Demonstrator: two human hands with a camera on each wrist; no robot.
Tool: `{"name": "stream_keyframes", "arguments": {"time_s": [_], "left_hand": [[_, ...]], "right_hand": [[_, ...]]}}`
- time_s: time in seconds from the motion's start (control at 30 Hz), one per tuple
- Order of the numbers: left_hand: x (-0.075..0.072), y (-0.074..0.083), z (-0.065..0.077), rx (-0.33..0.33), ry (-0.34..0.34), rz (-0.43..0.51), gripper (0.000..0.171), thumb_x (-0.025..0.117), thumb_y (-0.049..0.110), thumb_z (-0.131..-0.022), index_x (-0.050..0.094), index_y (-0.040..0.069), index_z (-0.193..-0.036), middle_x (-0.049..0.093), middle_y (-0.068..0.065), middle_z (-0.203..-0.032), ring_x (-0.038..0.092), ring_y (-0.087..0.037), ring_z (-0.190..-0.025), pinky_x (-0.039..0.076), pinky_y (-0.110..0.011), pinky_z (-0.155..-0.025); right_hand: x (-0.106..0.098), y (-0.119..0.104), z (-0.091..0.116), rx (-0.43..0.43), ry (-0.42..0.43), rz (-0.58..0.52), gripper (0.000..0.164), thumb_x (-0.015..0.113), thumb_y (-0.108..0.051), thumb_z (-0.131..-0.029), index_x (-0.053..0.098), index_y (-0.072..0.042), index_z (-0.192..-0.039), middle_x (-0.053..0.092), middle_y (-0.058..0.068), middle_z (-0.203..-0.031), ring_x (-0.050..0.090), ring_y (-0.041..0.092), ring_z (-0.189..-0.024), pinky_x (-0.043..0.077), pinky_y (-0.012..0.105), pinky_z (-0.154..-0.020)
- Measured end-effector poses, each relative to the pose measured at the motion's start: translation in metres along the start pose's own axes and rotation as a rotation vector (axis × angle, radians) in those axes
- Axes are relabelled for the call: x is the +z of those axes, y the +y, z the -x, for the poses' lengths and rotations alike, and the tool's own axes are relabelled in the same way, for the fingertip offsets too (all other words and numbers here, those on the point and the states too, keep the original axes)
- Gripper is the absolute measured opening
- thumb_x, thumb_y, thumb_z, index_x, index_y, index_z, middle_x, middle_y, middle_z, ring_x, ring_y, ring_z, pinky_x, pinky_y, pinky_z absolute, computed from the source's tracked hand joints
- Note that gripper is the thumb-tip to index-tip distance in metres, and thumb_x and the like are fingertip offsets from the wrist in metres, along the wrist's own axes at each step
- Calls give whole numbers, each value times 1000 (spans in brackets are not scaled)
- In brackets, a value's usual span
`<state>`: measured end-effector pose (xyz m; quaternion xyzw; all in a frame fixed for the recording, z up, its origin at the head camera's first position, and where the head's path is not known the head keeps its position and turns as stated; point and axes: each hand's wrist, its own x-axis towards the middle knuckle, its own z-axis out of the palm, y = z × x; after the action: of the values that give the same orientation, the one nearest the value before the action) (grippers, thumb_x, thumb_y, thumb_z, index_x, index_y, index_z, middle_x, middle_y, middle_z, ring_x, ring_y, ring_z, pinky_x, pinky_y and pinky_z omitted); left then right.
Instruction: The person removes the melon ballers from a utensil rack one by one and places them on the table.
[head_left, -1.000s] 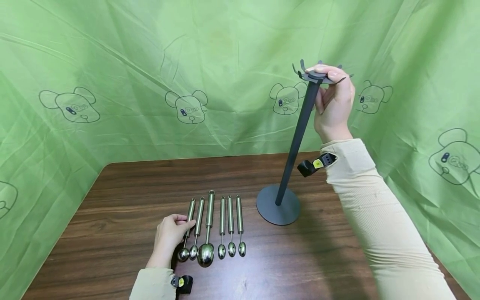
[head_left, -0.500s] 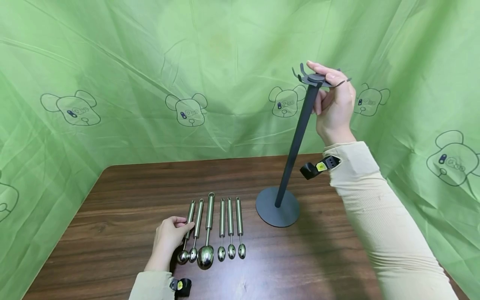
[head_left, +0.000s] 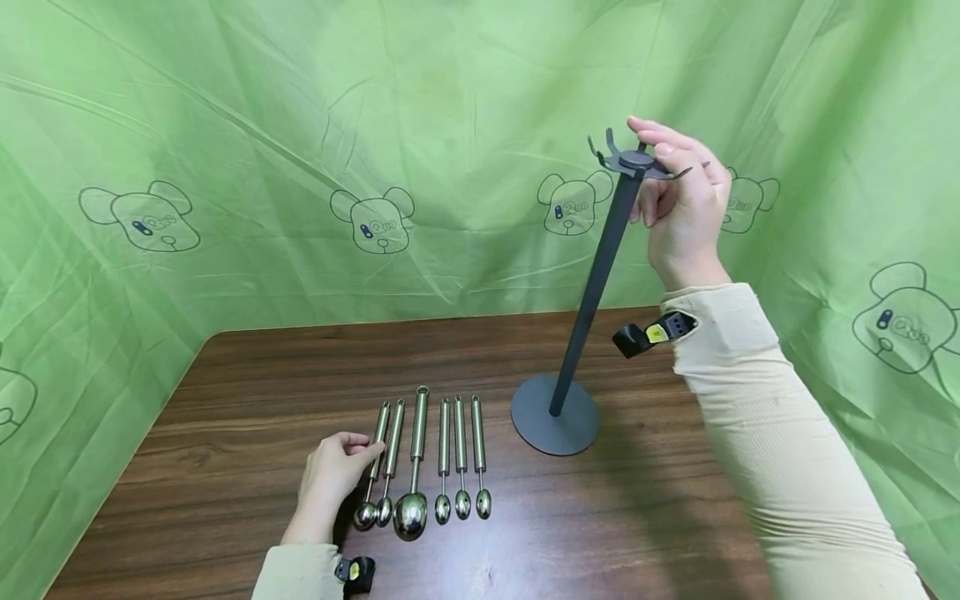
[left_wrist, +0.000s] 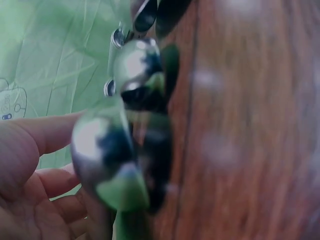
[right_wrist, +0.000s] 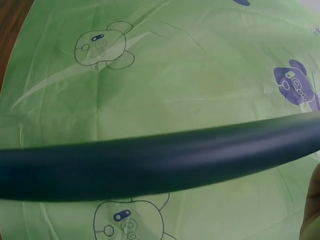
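Note:
A row of shiny metal spoons with long tubular handles lies on the table; the largest spoon (head_left: 411, 515) is third from the left. My left hand (head_left: 330, 475) pinches the handle of the leftmost spoon (head_left: 365, 516) between thumb and fingers. In the left wrist view that spoon's rounded bowl (left_wrist: 107, 155) stands large before the hand. A dark grey stand (head_left: 596, 292) with a ring of upturned hooks (head_left: 613, 154) on top rises to the right. My right hand (head_left: 690, 208) is at the hooks' right side, index finger stretched out, lower fingers bent below the hook ring.
The stand's round base (head_left: 555, 429) rests on the wooden table (head_left: 262, 392), right of the spoons. Green cloth (head_left: 465, 100) with printed bear heads hangs behind and at both sides. In the right wrist view the stand's pole (right_wrist: 160, 165) crosses close in front.
My right hand has shifted right, its fingers loosening from the hook ring and the index finger straightening. My left hand stays at the leftmost spoon, and the spoons there have moved slightly left.

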<state>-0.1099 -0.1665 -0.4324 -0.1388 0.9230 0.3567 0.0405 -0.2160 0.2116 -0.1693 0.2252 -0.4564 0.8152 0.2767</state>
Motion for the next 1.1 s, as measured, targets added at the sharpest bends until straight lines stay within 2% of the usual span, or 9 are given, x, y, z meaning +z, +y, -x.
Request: {"name": "stream_keyframes", "arguments": {"time_s": [0.1, 0.23, 0.33, 0.5, 0.63, 0.77, 0.97, 1.1], "left_hand": [[-2, 1, 1, 11, 6, -13, 41, 69, 41, -89, 72, 5, -107, 74, -14, -101, 68, -33, -95, 50, -43, -73], [-7, 5, 2, 16, 16, -24, 42, 66, 42, -91, 71, 5, -109, 74, -14, -104, 67, -35, -98, 50, -45, -75], [-12, 9, 0, 21, 26, -46, 43, 63, 43, -92, 70, 6, -112, 73, -13, -106, 67, -35, -101, 50, -45, -74], [-27, 20, -5, 57, 57, -84, 48, 59, 48, -94, 67, 8, -119, 72, -12, -112, 66, -34, -104, 50, -42, -69], [-42, 33, -7, 125, 107, -100, 49, 57, 50, -96, 66, 9, -122, 71, -11, -115, 66, -34, -104, 50, -43, -68], [-54, 46, -6, 223, 158, -103, 49, 55, 48, -97, 66, 8, -124, 69, -14, -119, 64, -36, -107, 51, -50, -77], [-63, 64, -1, 349, 208, -88, 48, 57, 44, -98, 64, 5, -126, 63, -20, -128, 56, -42, -120, 43, -57, -98], [-65, 75, 7, 410, 235, -83, 48, 59, 42, -98, 64, 4, -126, 61, -21, -132, 52, -43, -125, 40, -57, -104]], "right_hand": [[-2, 0, 0, -41, -5, 72, 21, 54, 0, -89, 74, 5, -94, 73, 16, -112, 34, 11, -31, 34, 25, -34], [-4, -3, 1, -53, 29, 102, 22, 53, 0, -90, 73, 5, -95, 71, 15, -118, 35, 11, -32, 36, 25, -33], [-4, -10, 1, -29, 76, 67, 19, 55, 0, -91, 71, 8, -98, 71, 14, -119, 36, 13, -31, 35, 26, -33], [-3, -21, 3, -57, 134, 62, 19, 54, 1, -92, 69, 9, -100, 71, 15, -117, 37, 15, -30, 35, 25, -32], [-2, -27, 8, -148, 168, 69, 21, 50, 5, -93, 68, 13, -99, 72, 20, -108, 37, 15, -31, 36, 25, -33], [-3, -30, 19, -251, 194, 86, 23, 47, 9, -93, 68, 17, -96, 72, 25, -95, 41, 15, -34, 39, 24, -34], [-10, -29, 47, -278, 212, 133, 23, 46, 9, -93, 68, 17, -95, 70, 25, -93, 46, 16, -44, 48, 26, -43], [-15, -22, 68, -284, 180, 198, 24, 46, 8, -94, 68, 16, -98, 71, 22, -95, 57, 18, -52, 55, 28, -53]]}}
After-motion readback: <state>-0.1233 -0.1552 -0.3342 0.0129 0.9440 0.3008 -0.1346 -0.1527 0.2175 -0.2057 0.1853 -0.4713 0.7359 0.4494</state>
